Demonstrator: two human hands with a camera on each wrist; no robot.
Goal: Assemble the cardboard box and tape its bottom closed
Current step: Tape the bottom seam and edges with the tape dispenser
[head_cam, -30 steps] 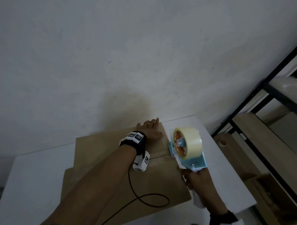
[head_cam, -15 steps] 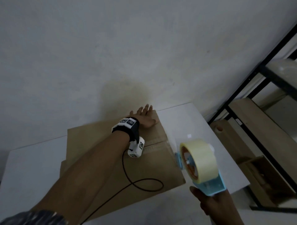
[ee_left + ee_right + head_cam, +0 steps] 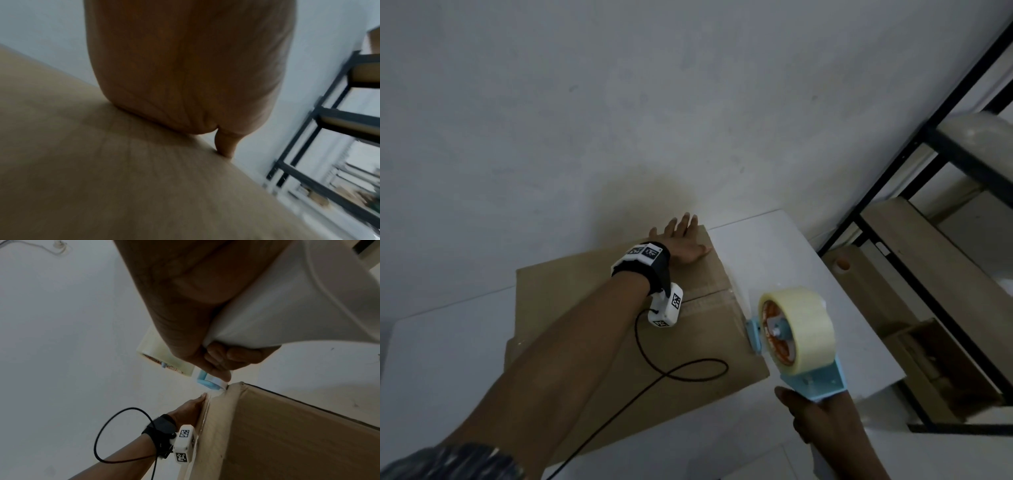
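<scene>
The brown cardboard box (image 3: 592,329) stands bottom up on the white table (image 3: 441,346), its flaps folded flat with a strip of clear tape along the seam. My left hand (image 3: 681,243) lies flat with straight fingers on the far flap near the box's far right corner; the palm (image 3: 185,73) presses the cardboard (image 3: 102,178). My right hand (image 3: 822,428) grips the white handle of a light-blue tape dispenser (image 3: 801,346) carrying a roll of clear tape, held just off the box's right edge. Its fingers (image 3: 218,356) wrap the handle above the box side (image 3: 287,434).
A black metal shelving rack (image 3: 941,246) with wooden boards stands to the right of the table. A grey wall (image 3: 654,102) rises right behind the box. A black cable (image 3: 688,373) from my left wrist camera loops over the box's near flap.
The dispenser has come off the seam at the box's right edge, moving right and toward me. My left hand has stayed pressed on the far flap.
</scene>
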